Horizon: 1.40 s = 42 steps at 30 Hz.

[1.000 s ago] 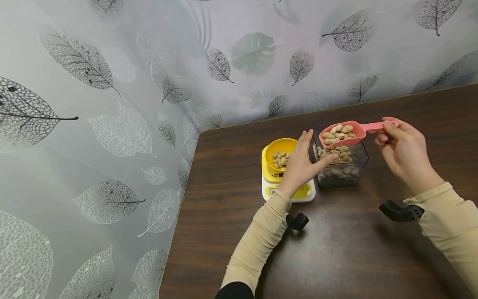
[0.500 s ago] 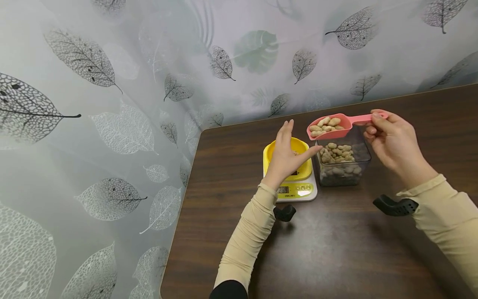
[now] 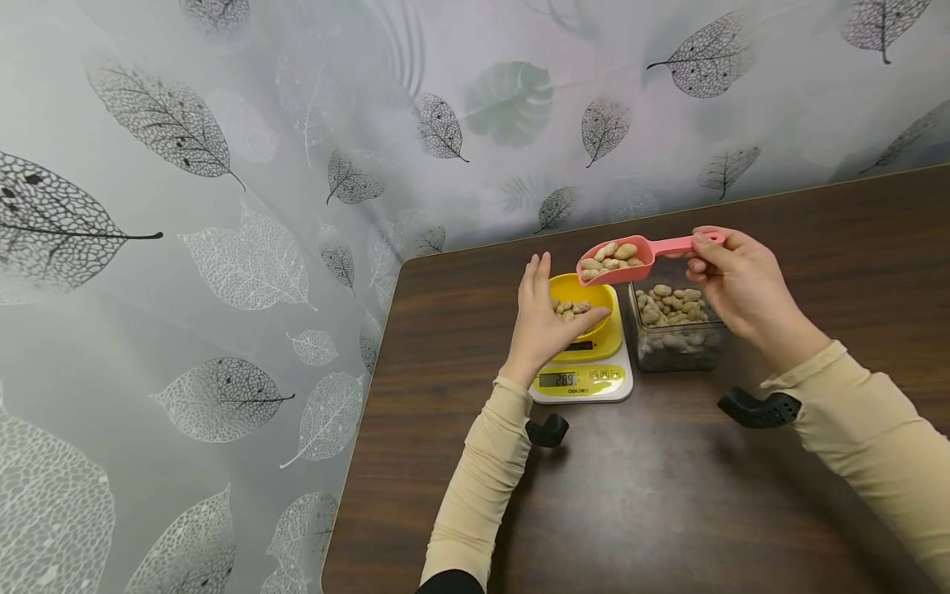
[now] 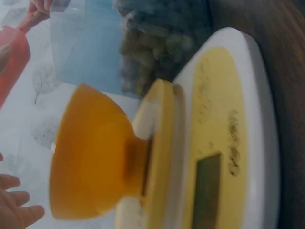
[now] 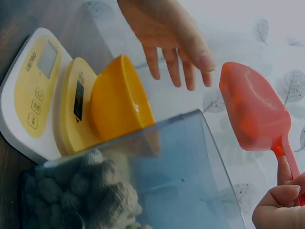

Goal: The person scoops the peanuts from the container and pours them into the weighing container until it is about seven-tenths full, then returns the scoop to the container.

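Note:
My right hand (image 3: 745, 285) pinches the handle of a pink scoop (image 3: 644, 268) that carries several peanuts (image 3: 610, 260). The scoop hangs above the rim of a yellow bowl (image 5: 114, 100), between the bowl and the clear bin. Peanuts lie in the bowl, which stands on a yellow-and-white kitchen scale (image 3: 619, 388); its display reads about 289, any decimal point too small to tell. My left hand (image 3: 540, 326) is held at the bowl's left side, fingers straight and thumb stretched over its front; I cannot tell whether it touches the bowl.
A clear plastic bin (image 3: 675, 359) with many peanuts stands right of the scale, partly behind my right hand. The dark wooden table (image 3: 631, 503) runs back to a leaf-patterned wall covering (image 3: 512, 49). A black wrist mount (image 3: 757, 408) sits at each cuff.
The loaded scoop has moved left with my right hand, from above the bin to above the bowl. My left hand has shifted left, uncovering the scale's display.

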Each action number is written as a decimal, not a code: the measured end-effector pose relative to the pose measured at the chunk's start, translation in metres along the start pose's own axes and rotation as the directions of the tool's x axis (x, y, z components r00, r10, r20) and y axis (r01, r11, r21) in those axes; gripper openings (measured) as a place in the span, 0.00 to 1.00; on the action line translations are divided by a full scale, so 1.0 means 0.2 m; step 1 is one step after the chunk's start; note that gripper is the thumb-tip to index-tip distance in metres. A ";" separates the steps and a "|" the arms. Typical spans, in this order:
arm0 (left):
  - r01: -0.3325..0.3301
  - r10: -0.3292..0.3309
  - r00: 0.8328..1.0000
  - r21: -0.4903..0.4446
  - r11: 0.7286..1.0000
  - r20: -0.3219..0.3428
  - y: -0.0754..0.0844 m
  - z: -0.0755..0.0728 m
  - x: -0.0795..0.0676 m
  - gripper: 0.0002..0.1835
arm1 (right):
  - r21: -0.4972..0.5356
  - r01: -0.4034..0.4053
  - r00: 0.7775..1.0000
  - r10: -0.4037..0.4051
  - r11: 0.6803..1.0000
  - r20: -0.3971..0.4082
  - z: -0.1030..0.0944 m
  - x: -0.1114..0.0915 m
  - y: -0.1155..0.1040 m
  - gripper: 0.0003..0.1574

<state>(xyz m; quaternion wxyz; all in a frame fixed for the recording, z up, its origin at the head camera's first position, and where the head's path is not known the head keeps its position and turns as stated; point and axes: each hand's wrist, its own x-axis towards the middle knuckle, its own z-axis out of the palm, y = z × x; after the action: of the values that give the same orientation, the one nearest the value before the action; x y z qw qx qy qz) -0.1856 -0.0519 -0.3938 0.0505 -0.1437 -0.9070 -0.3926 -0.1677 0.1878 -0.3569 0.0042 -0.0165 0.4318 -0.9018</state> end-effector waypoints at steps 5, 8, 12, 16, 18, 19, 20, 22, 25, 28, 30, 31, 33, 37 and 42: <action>0.047 -0.047 0.999 -0.004 0.999 0.016 -0.07 0.01 -0.02 0.59 | -0.035 -0.029 1.000 0.029 0.999 0.006 0.02 0.00 0.03 0.16; 0.066 -0.066 0.998 0.008 0.998 0.025 -0.10 0.02 -0.04 0.59 | -0.051 -0.046 0.999 0.046 0.998 0.011 0.02 0.01 0.05 0.17; 0.085 -0.086 0.995 0.015 0.996 0.041 -0.14 0.03 -0.05 0.60 | -0.081 -0.051 0.999 0.051 0.995 0.009 0.04 0.02 0.08 0.18; 0.103 -0.104 0.993 0.017 0.995 0.061 -0.17 0.04 -0.06 0.60 | -0.127 -0.058 0.998 0.056 0.990 -0.018 0.06 0.02 0.09 0.16; 0.110 -0.111 0.991 0.015 0.994 0.069 -0.18 0.05 -0.07 0.61 | -0.160 -0.066 0.998 0.062 0.985 -0.030 0.07 0.02 0.09 0.16; 0.111 -0.111 0.991 0.015 0.994 0.073 -0.18 0.05 -0.07 0.61 | -0.168 -0.071 0.997 0.066 0.983 -0.036 0.07 0.03 0.10 0.16; 0.110 -0.111 0.991 0.014 0.994 0.078 -0.19 0.05 -0.07 0.61 | -0.195 -0.075 0.997 0.067 0.978 -0.045 0.07 0.03 0.10 0.17; 0.111 -0.111 0.990 0.011 0.994 0.086 -0.19 0.06 -0.07 0.61 | -0.226 -0.083 0.996 0.073 0.971 -0.052 0.08 0.03 0.10 0.18; 0.117 -0.118 0.989 0.012 0.993 0.093 -0.20 0.06 -0.07 0.61 | -0.284 -0.088 0.995 0.073 0.955 -0.065 0.09 0.03 0.11 0.18; 0.130 -0.130 0.987 0.010 0.991 0.094 -0.20 0.07 -0.07 0.61 | -0.313 -0.086 0.995 0.067 0.946 -0.070 0.09 0.04 0.12 0.17; 0.136 -0.136 0.986 0.008 0.991 0.095 -0.19 0.07 -0.07 0.61 | -0.340 -0.080 0.996 0.058 0.937 -0.074 0.09 0.04 0.12 0.18; 0.137 -0.136 0.986 0.004 0.991 0.095 -0.19 0.07 -0.07 0.61 | -0.353 -0.078 0.996 0.054 0.932 -0.077 0.09 0.04 0.13 0.18; 0.140 -0.139 0.986 0.002 0.990 0.095 -0.19 0.07 -0.07 0.61 | -0.383 -0.074 0.995 0.045 0.921 -0.084 0.10 0.04 0.13 0.20; 0.147 -0.146 0.985 -0.008 0.989 0.090 -0.19 0.07 -0.06 0.60 | -0.421 -0.068 0.996 0.034 0.905 -0.088 0.11 0.04 0.14 0.18; 0.146 -0.144 0.986 -0.018 0.989 0.087 -0.19 0.07 -0.06 0.60 | -0.541 -0.047 0.996 0.000 0.840 -0.087 0.12 0.04 0.15 0.16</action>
<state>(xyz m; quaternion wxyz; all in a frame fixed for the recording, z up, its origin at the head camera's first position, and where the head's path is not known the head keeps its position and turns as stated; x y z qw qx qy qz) -0.1848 -0.0702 -0.4326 -0.0188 -0.0944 -0.9115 -0.4000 -0.1746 0.1494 -0.3653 -0.0076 0.0260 0.6690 -0.7428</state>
